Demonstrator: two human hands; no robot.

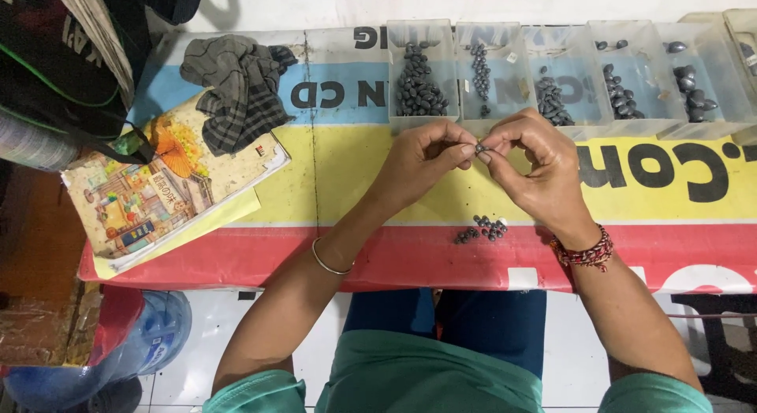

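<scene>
Pinching one small dark bead (479, 148) between them, the left hand (418, 162) and the right hand (536, 168) meet fingertip to fingertip above the table (347, 176). Both hands are closed on it, thumbs and forefingers pressed together, the other fingers curled. The bead is tiny, oval and dark grey with a dull shine; most of it is hidden by the fingertips.

Just below the hands, near the right wrist, a small heap of loose beads (482, 228) of the same kind lies on the red band of the table covering.

Just beyond the hands stands a row of clear plastic trays. The tray (419, 34) beyond the left hand holds a thick pile of dark oval beads. The next tray (487, 34) holds a thinner line of smaller ones. The tray (556, 42) beyond the right hand holds a slanting heap, and two further trays (631, 34) to the right hold fewer, larger beads.

Well to the left of the left hand lie an illustrated notebook (158, 192) and a crumpled checked cloth (240, 89) partly on it.
</scene>
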